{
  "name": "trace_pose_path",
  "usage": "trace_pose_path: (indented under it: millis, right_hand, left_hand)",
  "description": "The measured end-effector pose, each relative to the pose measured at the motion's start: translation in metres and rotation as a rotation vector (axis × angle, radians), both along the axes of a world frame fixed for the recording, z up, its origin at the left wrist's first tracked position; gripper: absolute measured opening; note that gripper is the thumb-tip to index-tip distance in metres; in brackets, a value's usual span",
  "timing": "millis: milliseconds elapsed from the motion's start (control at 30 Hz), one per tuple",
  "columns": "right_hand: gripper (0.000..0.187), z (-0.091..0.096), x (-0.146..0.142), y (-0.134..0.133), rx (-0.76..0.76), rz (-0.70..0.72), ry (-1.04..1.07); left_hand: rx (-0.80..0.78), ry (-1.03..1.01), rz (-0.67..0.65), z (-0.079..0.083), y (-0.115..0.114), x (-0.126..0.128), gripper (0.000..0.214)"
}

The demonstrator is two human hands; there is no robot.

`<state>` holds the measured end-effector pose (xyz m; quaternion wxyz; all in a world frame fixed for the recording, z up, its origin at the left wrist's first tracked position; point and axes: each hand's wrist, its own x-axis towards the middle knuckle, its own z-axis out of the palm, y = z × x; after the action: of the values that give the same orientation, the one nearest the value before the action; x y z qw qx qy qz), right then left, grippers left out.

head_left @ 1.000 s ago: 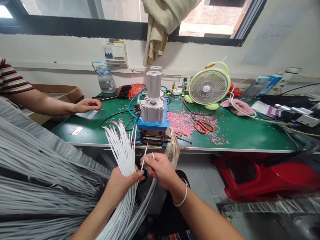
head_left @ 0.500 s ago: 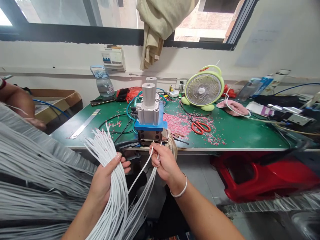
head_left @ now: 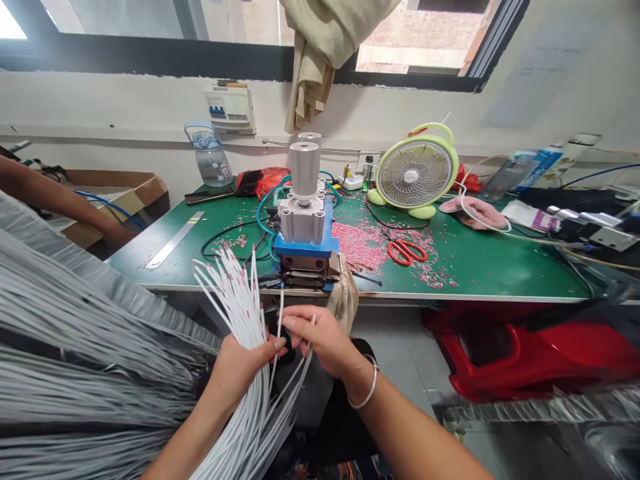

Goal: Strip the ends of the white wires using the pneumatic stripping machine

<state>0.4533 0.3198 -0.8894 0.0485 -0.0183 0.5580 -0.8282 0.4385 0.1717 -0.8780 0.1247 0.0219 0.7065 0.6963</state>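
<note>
My left hand (head_left: 235,370) is closed around a thick bundle of white cables (head_left: 246,320), whose upper ends fan out and show pinkish tips. One single white cable (head_left: 281,303) stands apart from the bundle, upright between my two hands, its tip just in front of the machine. My right hand (head_left: 327,340) has its thumb and forefinger at this cable, while its other fingers hold a few more white cables (head_left: 300,380) that hang down. Beyond both hands, at the table's front edge, stands a pneumatic press (head_left: 303,223) with a silver cylinder and blue plate.
Pink and white cable scraps (head_left: 357,243) litter the green table (head_left: 500,267). Red-handled scissors (head_left: 407,252), a green fan (head_left: 417,173), a steel ruler (head_left: 175,241) and a water bottle (head_left: 210,160) stand or lie there. Another person's arm (head_left: 65,193) reaches in at left. A red stool (head_left: 540,353) is below right.
My right hand has drawn back from the press, bringing the single cable away from it. My left hand with the bundle has moved right and down, closer to my right hand.
</note>
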Motion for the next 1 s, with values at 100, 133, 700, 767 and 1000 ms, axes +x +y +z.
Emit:
trace_pose_path:
  millis: [100,133,700,767,1000]
  right_hand:
    - [0.028,0.002,-0.003,-0.005,0.019,-0.035,-0.009]
    - [0.027,0.004,-0.005,-0.005,-0.036,-0.065,-0.019]
    - [0.023,0.003,-0.018,0.013,-0.322,-0.113,0.002]
    - [0.024,-0.001,-0.012,0.015,-0.233,-0.022,0.052]
    - [0.023,0.001,0.0,0.016,-0.192,0.068,0.068]
  left_hand:
    - [-0.089,0.034,-0.063,0.001,-0.002,0.0,0.022]
    - [-0.063,-0.001,-0.045,0.002,-0.003,0.0,0.023]
    - [0.335,-0.213,0.307,0.021,-0.006,-0.015,0.016]
    - [0.327,-0.232,0.275,0.016,-0.006,-0.014,0.02]
    - [0.192,-0.197,0.136,0.007,-0.001,-0.007,0.03]
